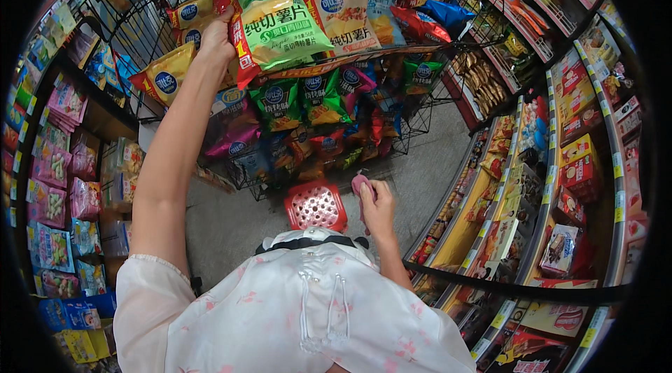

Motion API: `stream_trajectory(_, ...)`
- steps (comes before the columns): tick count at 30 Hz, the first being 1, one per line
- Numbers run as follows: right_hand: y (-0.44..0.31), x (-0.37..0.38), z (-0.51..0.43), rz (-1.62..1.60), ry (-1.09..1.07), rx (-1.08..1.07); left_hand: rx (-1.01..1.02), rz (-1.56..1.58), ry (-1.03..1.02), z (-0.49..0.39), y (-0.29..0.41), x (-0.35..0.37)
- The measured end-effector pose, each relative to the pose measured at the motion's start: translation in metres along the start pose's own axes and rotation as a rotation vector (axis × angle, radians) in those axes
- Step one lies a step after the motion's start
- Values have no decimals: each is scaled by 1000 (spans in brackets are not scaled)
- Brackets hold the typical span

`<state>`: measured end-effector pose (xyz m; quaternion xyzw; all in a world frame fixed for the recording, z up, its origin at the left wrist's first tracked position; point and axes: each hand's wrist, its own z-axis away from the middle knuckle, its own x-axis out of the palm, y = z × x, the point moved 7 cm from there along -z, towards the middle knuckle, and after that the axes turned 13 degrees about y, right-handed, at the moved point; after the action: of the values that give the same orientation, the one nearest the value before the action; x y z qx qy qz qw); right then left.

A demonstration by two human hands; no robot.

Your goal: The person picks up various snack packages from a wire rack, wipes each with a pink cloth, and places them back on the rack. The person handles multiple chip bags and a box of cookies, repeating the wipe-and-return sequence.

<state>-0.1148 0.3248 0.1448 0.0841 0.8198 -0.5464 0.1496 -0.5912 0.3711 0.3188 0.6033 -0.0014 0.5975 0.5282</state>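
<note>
My left hand reaches far forward and grips the left edge of a green bag of potato chips. This bag lies tilted on top of other chip bags in a black wire display rack. Just right of it is a pale orange chip bag, and a yellow chip bag leans below my left wrist. Close to my body, my right hand is closed around a crumpled pink cloth, held above the floor.
A red perforated plastic stool stands on the grey floor right before me. More chip bags fill the rack's lower level. Shelves of boxed snacks curve along the right. Pink candy bags hang on the left.
</note>
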Motion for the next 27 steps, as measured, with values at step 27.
stream_trajectory(27,18,-8,-2,-40,-57,74,367,-620,-8,26,-8,-22)
